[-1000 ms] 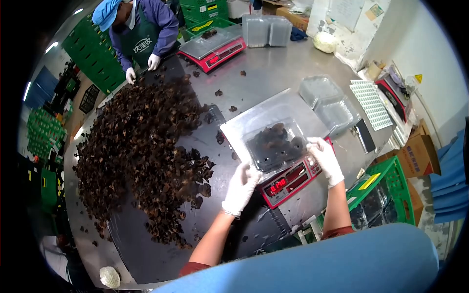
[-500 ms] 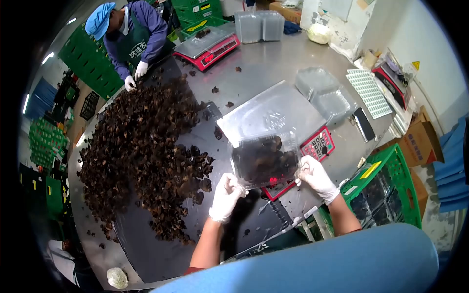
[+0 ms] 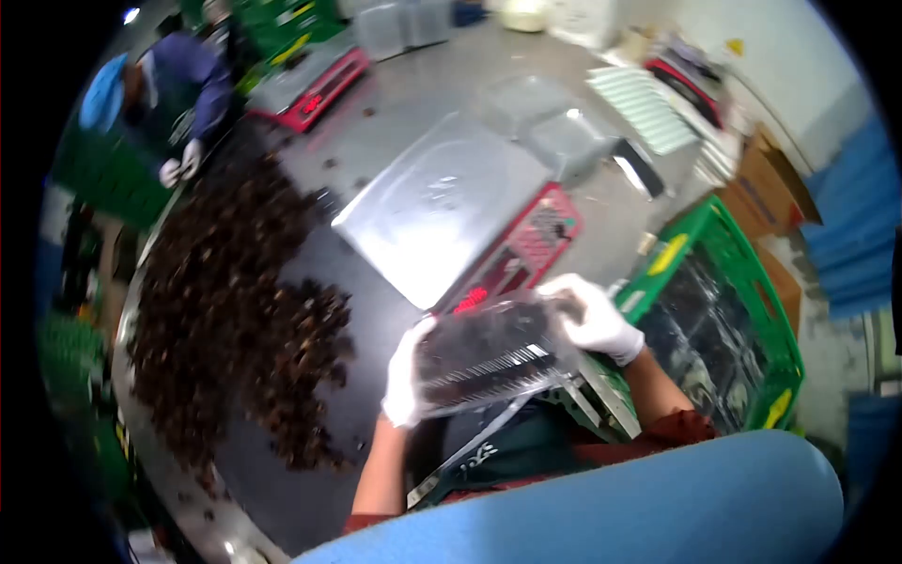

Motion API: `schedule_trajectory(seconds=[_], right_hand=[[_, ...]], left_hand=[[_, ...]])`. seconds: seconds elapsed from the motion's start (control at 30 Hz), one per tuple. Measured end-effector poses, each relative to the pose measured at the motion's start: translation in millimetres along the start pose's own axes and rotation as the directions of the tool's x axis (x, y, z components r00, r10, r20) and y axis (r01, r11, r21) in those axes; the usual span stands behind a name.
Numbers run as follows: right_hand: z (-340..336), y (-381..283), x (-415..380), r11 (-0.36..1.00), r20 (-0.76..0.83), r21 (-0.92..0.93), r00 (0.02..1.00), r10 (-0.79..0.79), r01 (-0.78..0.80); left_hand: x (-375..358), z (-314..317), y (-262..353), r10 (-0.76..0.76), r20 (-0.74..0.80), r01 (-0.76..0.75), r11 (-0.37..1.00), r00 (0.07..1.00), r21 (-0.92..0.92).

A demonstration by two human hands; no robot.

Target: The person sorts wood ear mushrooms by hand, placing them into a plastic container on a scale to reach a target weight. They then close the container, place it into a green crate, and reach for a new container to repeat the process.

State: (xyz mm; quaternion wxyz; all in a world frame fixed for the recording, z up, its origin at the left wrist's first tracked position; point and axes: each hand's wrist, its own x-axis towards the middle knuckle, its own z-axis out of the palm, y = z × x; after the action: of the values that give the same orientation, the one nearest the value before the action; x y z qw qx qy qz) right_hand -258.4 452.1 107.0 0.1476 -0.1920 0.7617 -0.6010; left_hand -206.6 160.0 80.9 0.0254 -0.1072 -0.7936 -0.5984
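Note:
A clear plastic clamshell box (image 3: pixel 493 352) with dark contents is held between both gloved hands, near my body and just below the front of the scale. My left hand (image 3: pixel 406 381) grips its left end, fingers along the side. At the upper right corner, my right hand (image 3: pixel 594 321) is closed on the box, thumb and fingers bent round the edge. The box is tilted and blurred, with a ribbed side toward me. Behind it, the red scale (image 3: pixel 531 235) has a bare metal pan (image 3: pixel 442 202) and lit red digits.
A large heap of dark brown wood ear mushrooms (image 3: pixel 235 310) covers the left of the table. To the right stands a green crate (image 3: pixel 780 348) holding filmed packs. Empty clear boxes (image 3: pixel 568 141), a phone (image 3: pixel 639 169) and a label sheet (image 3: pixel 644 108) lie behind. A co-worker (image 3: pixel 178 94) stands far left.
Both hands have drawn the box off the scale toward my body and tilted it. The scale pan is now uncovered. The view has shifted to the right.

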Motion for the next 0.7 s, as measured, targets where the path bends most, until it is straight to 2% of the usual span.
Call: schedule_trajectory(seconds=[0.03,0.07,0.1,0.13,0.17,0.2,0.23,0.27,0.3,0.33,0.4,0.43,0.47,0.53,0.57,0.6,0.67,0.7], right_hand=[[-9,-15,-9,0.992,0.087,0.019,0.989,-0.123,0.122],[-9,-13,-21,0.997,0.08,-0.013,0.994,-0.074,0.075],[-9,-13,-32,0.997,-0.002,-0.049,0.998,-0.057,0.056],[-12,-11,-43,0.996,-0.074,-0.078,0.996,-0.05,0.044],[-15,-5,-57,0.988,-0.174,0.154,0.983,0.055,-0.028],[-18,1,-70,0.919,-0.244,0.39,0.956,0.161,-0.056],[-22,12,-87,0.835,-0.399,0.55,0.885,0.239,0.023],[-33,22,-104,0.822,-0.482,0.566,0.836,0.264,0.067],[-43,19,-122,0.807,-0.524,0.579,0.81,0.265,0.111],[-60,12,-144,0.791,-0.561,0.591,0.783,0.266,0.155],[-92,25,-201,0.888,-0.739,0.452,0.593,0.319,0.086],[-105,30,-236,0.863,-0.765,0.499,0.507,0.397,0.076],[-114,31,-274,0.836,-0.779,0.544,0.415,0.47,0.075],[-123,22,-345,0.746,-0.742,0.641,0.393,0.543,0.18],[-126,20,-385,0.718,-0.713,0.682,0.342,0.612,0.138],[-126,19,-422,0.683,-0.678,0.723,0.292,0.675,0.102],[-116,12,-473,0.62,-0.632,0.775,0.122,0.765,0.126],[-116,24,-513,0.591,-0.597,0.802,0.101,0.796,0.086]], left_hand=[[3,6,12,-0.052,0.101,0.062,0.994,0.994,-0.096],[5,15,16,-0.08,0.206,0.115,0.98,0.975,-0.161],[7,25,20,-0.107,0.308,0.179,0.961,0.945,-0.213],[-4,34,14,-0.108,0.338,0.209,0.937,0.935,-0.281],[-14,48,11,-0.225,0.357,0.346,0.88,0.907,-0.324],[-15,64,20,-0.226,0.484,0.435,0.817,0.845,-0.379],[-9,78,28,-0.111,0.6,0.369,0.871,0.792,-0.325],[-6,91,33,-0.008,0.704,0.286,0.917,0.71,-0.278],[1,99,22,0.095,0.857,0.098,0.981,0.507,-0.167],[-5,111,27,0.074,0.829,0.229,0.944,0.554,-0.237],[3,120,39,-0.018,0.818,0.248,0.957,0.574,-0.153],[2,124,30,-0.023,0.786,0.238,0.958,0.617,-0.159],[-1,127,26,-0.008,0.738,0.316,0.907,0.675,-0.278],[1,123,16,-0.141,0.74,0.375,0.913,0.658,-0.16],[2,121,11,-0.241,0.75,0.494,0.86,0.616,-0.13],[0,120,-5,-0.244,0.761,0.548,0.819,0.601,-0.171],[-6,122,-29,-0.237,0.743,0.527,0.83,0.626,-0.18],[-4,126,-25,-0.276,0.739,0.551,0.82,0.615,-0.153]])
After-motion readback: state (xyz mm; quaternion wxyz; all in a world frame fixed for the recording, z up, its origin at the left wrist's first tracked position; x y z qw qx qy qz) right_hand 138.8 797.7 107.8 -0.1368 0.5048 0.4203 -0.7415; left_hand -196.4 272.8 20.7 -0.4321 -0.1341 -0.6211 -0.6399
